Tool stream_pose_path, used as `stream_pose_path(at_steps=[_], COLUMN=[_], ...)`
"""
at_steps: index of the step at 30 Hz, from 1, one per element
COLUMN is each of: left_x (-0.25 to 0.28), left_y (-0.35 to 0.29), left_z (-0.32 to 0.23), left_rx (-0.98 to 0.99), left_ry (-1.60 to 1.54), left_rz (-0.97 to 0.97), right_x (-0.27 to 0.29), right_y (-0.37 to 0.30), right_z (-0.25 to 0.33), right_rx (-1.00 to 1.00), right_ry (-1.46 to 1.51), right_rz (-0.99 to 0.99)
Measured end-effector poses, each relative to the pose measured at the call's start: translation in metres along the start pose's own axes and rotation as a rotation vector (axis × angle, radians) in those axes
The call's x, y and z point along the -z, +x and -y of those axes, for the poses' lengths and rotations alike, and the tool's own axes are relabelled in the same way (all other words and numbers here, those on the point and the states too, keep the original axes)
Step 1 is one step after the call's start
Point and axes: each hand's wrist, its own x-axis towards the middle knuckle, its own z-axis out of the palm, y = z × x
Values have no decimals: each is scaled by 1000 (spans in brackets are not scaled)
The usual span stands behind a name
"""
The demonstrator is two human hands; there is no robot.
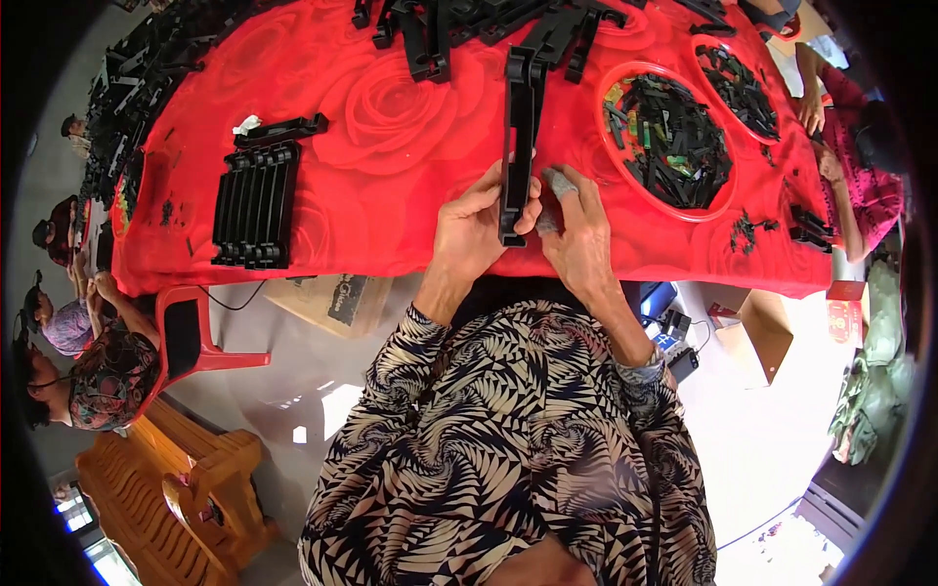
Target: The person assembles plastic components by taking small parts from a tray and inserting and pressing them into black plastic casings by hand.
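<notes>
A long black plastic bar (520,137) stands on edge on the red rose-patterned tablecloth (391,146), reaching away from me. My left hand (476,230) grips its near end from the left. My right hand (576,230) presses against the same end from the right, with grey wraps on two fingertips. Whether a small part sits between my right fingers is hidden.
A red tray (614,146) of small black pieces lies right of the bar, a second tray (740,88) behind it. A stack of black bars (256,205) rests at left, more pile at the back (469,24). Other people sit at left and right. A red chair (191,337) stands below the table.
</notes>
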Motion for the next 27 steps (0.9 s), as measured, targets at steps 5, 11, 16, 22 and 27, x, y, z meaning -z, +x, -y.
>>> stream_pose_path(at_steps=[5, 11, 16, 22, 27], left_x=[6, 13, 21, 22, 21], left_y=[1, 5, 7, 7, 4], left_z=[5, 12, 14, 19, 22], left_rx=[50, 86, 51, -5, -78], left_ry=[-45, -57, -35, -30, 79], left_rz=[45, 30, 68, 160, 185], right_x=[29, 28, 23, 31, 38], right_y=[-16, -29, -26, -26, -35], right_z=[-4, -22, -25, -23, -26], right_rx=[-75, 40, -9, -111, -324], right_ry=[-12, -189, -136, 127, 439], right_rz=[-75, -38, -101, -147, -93])
